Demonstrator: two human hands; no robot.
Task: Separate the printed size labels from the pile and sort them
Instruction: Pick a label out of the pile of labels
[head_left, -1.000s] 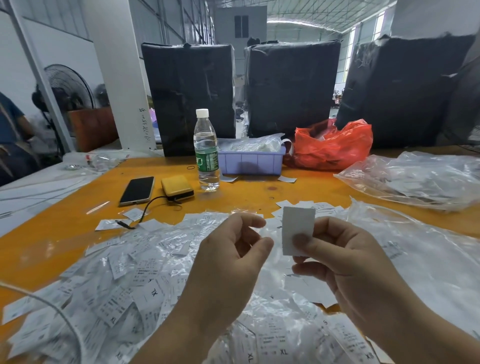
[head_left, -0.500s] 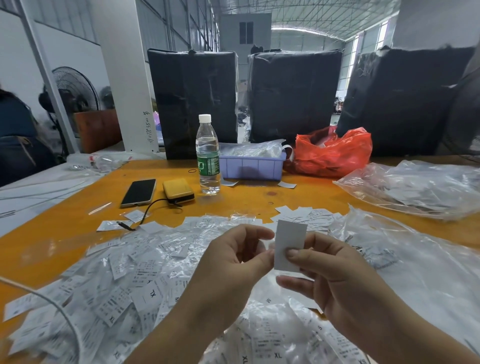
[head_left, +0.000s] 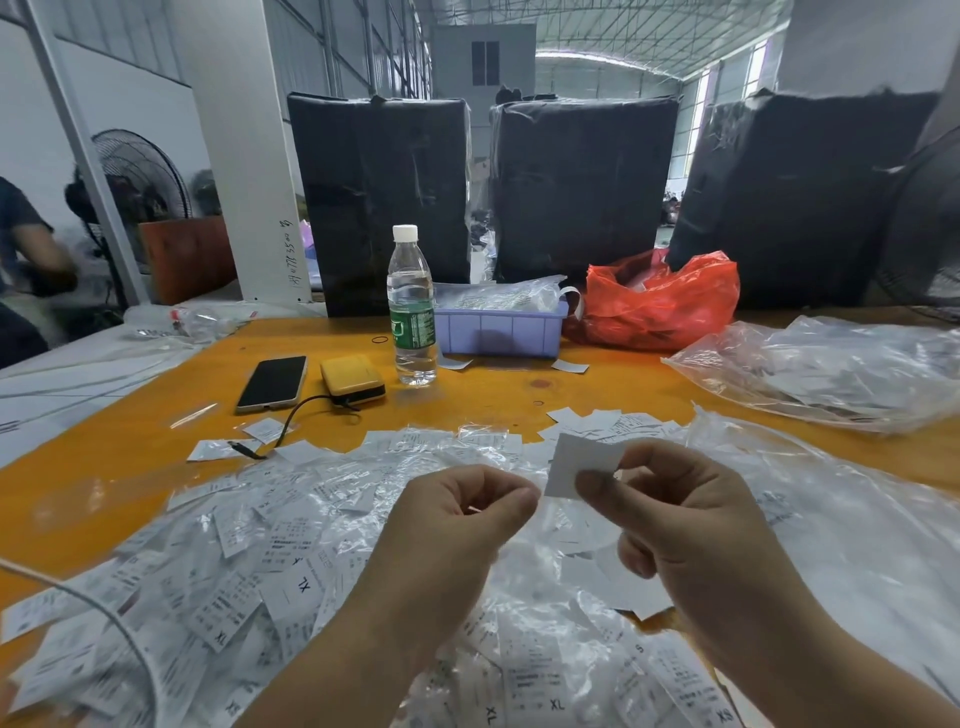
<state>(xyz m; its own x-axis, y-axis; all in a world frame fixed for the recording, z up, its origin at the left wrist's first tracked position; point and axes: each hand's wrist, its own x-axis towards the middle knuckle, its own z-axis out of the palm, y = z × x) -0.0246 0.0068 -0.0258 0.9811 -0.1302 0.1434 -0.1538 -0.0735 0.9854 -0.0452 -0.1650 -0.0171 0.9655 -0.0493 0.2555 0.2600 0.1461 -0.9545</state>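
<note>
At the far left, beyond the table's left edge, a seated person's arm (head_left: 36, 249) is partly visible beside a standing fan (head_left: 137, 176). A smartphone (head_left: 272, 383) lies face up on the orange table (head_left: 104, 467), left of centre; just beside it sits a yellow power bank (head_left: 352, 379) with a black cable (head_left: 291, 421) running toward the near edge. A capped water bottle (head_left: 412, 306) stands upright next to the power bank. Behind it, toward the far edge, a lilac plastic bin (head_left: 498, 330) holds bagged labels, and a red plastic bag (head_left: 660, 301) lies just right of the bin. Three black-wrapped bales (head_left: 384, 202) stand along the far edge.

The pile of printed size labels (head_left: 249, 561), mixed with clear plastic sleeves, covers the near half of the table; several read XL.

The left hand (head_left: 457, 525) is held over the pile, fingers curled, thumb tip against the forefinger; whether anything is pinched between them cannot be determined. The right hand (head_left: 680, 525) pinches one white label (head_left: 579, 467) between thumb and forefinger, blank side toward the camera, raised above the pile near the table's centre, its lower left corner just beside the left hand's fingertips.

Toward the right edge, a clear plastic bag (head_left: 831, 369) containing paper pieces lies flat.
</note>
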